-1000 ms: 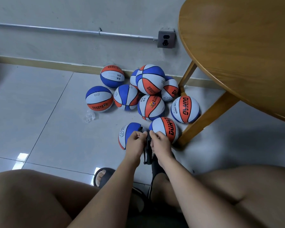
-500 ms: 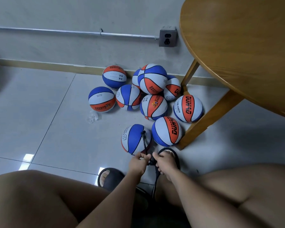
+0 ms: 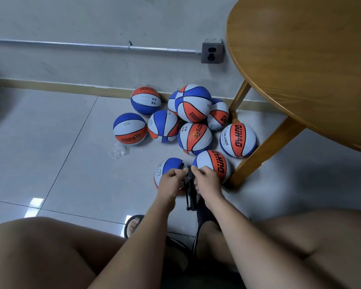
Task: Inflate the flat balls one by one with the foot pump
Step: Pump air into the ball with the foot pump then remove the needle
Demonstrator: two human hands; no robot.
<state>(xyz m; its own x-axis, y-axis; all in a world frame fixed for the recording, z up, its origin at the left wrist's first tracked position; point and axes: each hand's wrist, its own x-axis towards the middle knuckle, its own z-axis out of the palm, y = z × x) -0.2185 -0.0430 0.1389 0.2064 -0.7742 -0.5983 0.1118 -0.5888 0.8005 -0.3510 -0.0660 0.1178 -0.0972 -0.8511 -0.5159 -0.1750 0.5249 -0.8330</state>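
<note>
Head view: left hand (image 3: 171,181) and right hand (image 3: 207,180), fingers curled, both grip the top of the black foot pump (image 3: 190,195). Blue, white and orange rubber ball (image 3: 165,166) lies on the floor just left of the pump, hose seemingly attached. Judgement: hold the pump upright and confirm the needle is seated before treading.

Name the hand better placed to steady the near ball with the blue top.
Left, likely. The left hand sits directly before that ball, while the right hand is beyond the pump, beside the orange-striped ball.

Open floor (image 3: 50,163) left; table leg (image 3: 265,151) right
</note>
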